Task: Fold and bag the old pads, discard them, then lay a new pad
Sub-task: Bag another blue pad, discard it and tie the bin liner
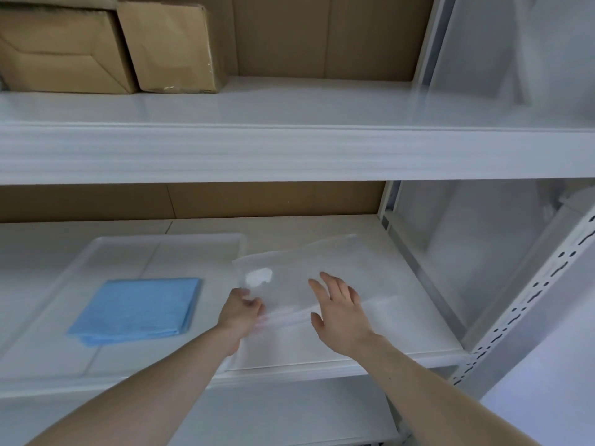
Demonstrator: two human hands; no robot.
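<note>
Clear bag (309, 268) lay on the shelf (402, 333) beside the tray (167, 241) holding the folded blue pad (138, 309); left hand (240, 312) fingers pinched its near-left edge, right hand (341, 312) fingers spread above it; thin, limp, slippery film, likely best gripped at the mouth.

My arms are bare from the bottom edge of the view up to the wrists, with no sleeve showing on either one. My left hand (240, 312) wears no glove, ring or band that I can see. My right hand (343, 313) is likewise uncovered, its wrist plain, and nothing is strapped or tied on it. Slight blur softens the fingertips, so the nails cannot be made out.
</note>
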